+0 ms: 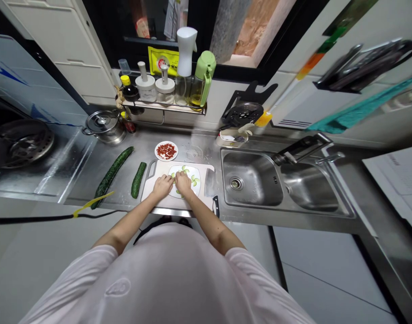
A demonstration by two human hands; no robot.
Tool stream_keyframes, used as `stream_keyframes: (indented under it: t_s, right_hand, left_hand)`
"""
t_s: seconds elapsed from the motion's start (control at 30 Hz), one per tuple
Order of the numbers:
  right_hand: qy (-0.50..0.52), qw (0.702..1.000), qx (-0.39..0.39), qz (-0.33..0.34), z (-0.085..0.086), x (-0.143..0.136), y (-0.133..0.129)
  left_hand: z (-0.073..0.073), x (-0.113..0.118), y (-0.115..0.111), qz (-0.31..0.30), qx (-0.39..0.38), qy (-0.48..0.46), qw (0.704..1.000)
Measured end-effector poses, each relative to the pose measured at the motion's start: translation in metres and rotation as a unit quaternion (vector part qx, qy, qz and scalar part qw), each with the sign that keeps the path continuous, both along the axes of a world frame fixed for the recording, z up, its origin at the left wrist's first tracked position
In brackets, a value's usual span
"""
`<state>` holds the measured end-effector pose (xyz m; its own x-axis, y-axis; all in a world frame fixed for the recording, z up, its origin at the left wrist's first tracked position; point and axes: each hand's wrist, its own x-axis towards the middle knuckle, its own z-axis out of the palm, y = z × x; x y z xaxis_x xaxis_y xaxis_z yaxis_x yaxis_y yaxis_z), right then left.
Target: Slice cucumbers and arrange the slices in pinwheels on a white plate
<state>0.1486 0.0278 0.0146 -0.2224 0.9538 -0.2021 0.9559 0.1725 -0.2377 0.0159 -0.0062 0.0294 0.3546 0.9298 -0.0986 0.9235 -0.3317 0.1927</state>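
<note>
A white plate (189,190) lies on a pale cutting board (206,180), with thin green cucumber slices (194,180) set in small fan-shaped groups around it. Over the plate's left rim, my left hand (163,185) is closed, its fingertips at a cucumber slice. Beside it my right hand (183,182) bends down onto the plate, fingers drawn together at the same slices and partly hiding them. A kitchen knife (211,189) with a black handle rests along the board's right side. Left of the board lie a shorter piece of cucumber (138,180) and a long cucumber (114,174).
A small plate of chopped red pieces (166,151) stands behind the board. To the right is a double sink (253,177) with a faucet (303,148). A lidded pot (105,126) and a stove burner (20,144) are at left. Bottles fill a wall rack (165,106).
</note>
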Motion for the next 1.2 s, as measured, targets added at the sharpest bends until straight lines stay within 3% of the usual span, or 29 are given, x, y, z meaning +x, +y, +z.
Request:
stream_keyframes:
  t_s: [0.57, 1.0, 1.2]
  right_hand:
    - [0.009, 1.0, 0.006, 0.005, 0.002, 0.004, -0.003]
    - [0.018, 1.0, -0.012, -0.005, 0.008, 0.015, -0.009]
    - [0.03, 0.999, -0.013, -0.016, 0.003, 0.014, -0.015]
  left_hand:
    - [-0.001, 0.001, -0.002, -0.002, 0.021, 0.007, 1.0]
    - [-0.005, 0.001, -0.001, 0.034, 0.012, -0.036, 0.999]
    - [-0.012, -0.005, 0.006, 0.117, 0.034, -0.121, 0.985]
